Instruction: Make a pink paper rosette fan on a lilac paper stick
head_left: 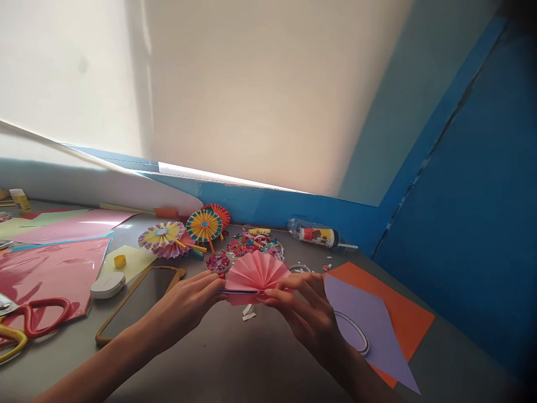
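Note:
A pleated pink paper fan (255, 270), spread in a half-round, is held just above the grey table between my two hands. My left hand (197, 296) is closed on the fan's left side. A thin purple-blue strip (241, 291) runs from its fingertips along the fan's lower edge; whether it is part of the fan I cannot tell. With thumb and fingers, my right hand (304, 305) pinches the fan near its lower middle and right side. Small white paper scraps (248, 314) lie below the fan.
A phone (140, 302), an earbud-like white case (108, 285) and red-and-yellow scissors (37, 319) lie left. Finished paper rosettes (204, 224), colourful scraps (255, 245) and a glue bottle (319, 236) sit behind. Purple paper (364, 313) overlaps orange paper (403, 313) at right.

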`<state>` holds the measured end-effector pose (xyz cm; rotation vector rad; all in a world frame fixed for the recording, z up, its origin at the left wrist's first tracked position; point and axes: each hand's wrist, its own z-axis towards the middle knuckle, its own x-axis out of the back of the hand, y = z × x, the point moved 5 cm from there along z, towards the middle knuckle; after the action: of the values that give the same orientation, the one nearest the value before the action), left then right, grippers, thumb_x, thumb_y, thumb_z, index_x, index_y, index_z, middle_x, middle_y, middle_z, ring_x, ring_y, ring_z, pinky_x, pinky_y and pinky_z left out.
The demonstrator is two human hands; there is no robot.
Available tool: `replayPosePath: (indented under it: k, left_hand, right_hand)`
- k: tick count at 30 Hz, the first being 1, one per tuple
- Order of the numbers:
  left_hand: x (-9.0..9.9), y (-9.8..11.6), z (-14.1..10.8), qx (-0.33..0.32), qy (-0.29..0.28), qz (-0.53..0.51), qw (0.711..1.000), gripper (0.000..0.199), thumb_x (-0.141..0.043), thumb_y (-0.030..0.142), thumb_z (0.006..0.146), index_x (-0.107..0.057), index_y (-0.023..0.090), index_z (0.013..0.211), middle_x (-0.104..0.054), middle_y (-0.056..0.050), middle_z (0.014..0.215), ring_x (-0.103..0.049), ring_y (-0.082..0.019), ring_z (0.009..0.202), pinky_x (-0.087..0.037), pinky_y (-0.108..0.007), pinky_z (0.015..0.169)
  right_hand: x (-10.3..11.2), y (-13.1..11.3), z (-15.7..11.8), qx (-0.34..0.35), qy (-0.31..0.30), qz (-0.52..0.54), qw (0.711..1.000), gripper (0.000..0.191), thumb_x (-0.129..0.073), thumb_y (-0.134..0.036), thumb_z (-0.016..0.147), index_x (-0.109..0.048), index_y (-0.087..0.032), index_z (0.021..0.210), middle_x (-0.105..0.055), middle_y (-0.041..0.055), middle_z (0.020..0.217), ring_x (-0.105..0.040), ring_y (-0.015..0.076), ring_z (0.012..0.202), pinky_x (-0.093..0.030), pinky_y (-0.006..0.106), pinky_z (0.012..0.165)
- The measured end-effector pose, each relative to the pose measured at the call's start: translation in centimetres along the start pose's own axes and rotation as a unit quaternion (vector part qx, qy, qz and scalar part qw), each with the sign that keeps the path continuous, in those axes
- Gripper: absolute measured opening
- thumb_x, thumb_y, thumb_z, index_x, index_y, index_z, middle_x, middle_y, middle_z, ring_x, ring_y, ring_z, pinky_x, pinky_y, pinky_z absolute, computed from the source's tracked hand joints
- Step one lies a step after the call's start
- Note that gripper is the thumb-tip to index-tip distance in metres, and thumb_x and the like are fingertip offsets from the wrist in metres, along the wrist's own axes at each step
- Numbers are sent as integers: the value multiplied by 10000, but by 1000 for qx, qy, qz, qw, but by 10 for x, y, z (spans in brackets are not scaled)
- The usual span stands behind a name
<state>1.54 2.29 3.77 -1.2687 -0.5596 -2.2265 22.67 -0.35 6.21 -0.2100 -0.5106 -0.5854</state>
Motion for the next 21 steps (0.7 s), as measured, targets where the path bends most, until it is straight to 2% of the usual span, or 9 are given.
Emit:
replayPosePath:
  k: [4,9,14,21]
  left_hand:
    - [-3,4,-1,-21,-11,3,1000,186,-324,190,997,-509,167,1001,-551,-33,843,-464,-156,735,-371,-273,652]
    - [-8,10,-3,-40,-29,17,999,181,-318,149,990,-497,169,1002,-528,-23,832,-446,-160,730,-360,-278,659]
    - [-5,13,-3,-43,-35,18,998,177,-323,154,992,-488,172,1053,-520,-22,853,-446,-166,748,-356,-283,662]
    - [-5,14,-5,-45,-36,26,998,194,-312,142,993,-482,156,1085,-520,-43,890,-448,-185,801,-359,-307,689]
  right_hand:
    - [-2,0,2,-1,-19,-7,1000,95,-663,-188,851,-678,-228,936,-632,36,867,-561,190,844,-386,358,790]
    - [-5,0,-2,15,-43,-23,999,93,-634,-181,869,-647,-212,956,-625,46,921,-565,202,928,-394,359,820]
    - [-6,-5,-3,46,-26,-43,998,99,-634,-138,864,-637,-203,939,-636,32,844,-575,186,857,-375,352,791]
    - [-5,-7,-1,53,-7,-50,997,65,-635,-155,869,-636,-204,912,-637,20,792,-580,176,812,-373,339,762]
